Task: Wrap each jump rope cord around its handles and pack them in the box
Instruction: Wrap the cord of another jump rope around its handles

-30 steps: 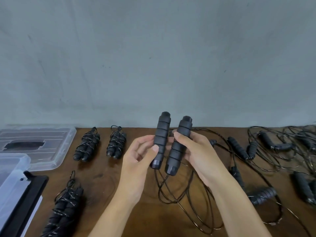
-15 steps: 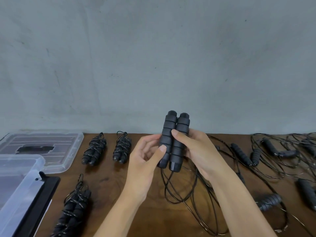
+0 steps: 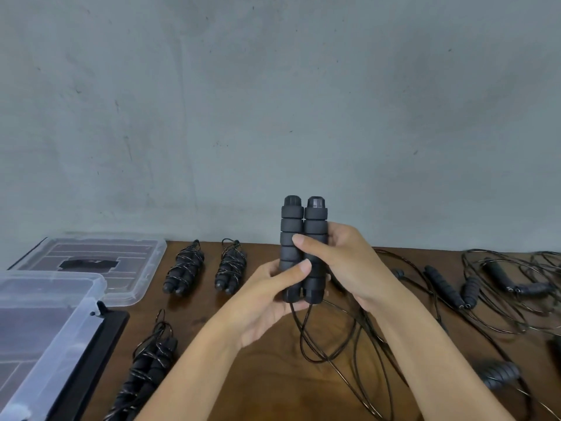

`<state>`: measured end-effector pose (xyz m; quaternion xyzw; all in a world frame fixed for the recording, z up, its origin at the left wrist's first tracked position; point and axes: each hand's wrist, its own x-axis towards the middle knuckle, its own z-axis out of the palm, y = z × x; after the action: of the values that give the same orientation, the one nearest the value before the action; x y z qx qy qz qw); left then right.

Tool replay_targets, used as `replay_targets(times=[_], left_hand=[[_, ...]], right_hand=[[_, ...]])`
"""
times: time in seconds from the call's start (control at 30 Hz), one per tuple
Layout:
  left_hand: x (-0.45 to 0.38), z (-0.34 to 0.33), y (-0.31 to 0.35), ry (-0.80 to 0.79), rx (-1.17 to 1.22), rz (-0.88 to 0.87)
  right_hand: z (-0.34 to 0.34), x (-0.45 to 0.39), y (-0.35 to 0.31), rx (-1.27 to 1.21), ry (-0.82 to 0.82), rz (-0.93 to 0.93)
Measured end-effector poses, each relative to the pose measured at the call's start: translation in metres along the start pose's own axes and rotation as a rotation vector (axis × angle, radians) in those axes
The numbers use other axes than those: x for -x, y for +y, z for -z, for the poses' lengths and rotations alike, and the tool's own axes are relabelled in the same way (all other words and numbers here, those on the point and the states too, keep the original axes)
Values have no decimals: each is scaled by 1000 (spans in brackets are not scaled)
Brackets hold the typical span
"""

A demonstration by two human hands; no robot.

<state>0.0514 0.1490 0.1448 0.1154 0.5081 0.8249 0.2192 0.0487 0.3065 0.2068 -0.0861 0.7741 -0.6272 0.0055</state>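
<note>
Both hands hold the two handles (image 3: 303, 247) upright and pressed side by side above the tabletop (image 3: 273, 375). The left hand (image 3: 267, 299) grips their lower part, thumb across the front. The right hand (image 3: 343, 262) wraps them from the right. The cord (image 3: 331, 338) hangs loose from their bottom ends onto the tabletop.

no readable text anywhere
</note>
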Motion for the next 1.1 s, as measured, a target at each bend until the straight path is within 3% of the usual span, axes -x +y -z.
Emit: replay_targets(times=[0.23, 0.53, 0.97, 1.1], left_hand=[[-4, -5, 10, -68, 49, 70], [-7, -15, 7, -126, 112, 75], [-20, -19, 6, -87, 72, 106], [-26, -11, 14, -22, 135, 68]], right_hand=[[-2, -2, -11, 20, -27, -39], [0, 1, -17, 38, 51, -37], [11, -7, 0, 16, 7, -9], [4, -6, 29, -22, -46, -84]])
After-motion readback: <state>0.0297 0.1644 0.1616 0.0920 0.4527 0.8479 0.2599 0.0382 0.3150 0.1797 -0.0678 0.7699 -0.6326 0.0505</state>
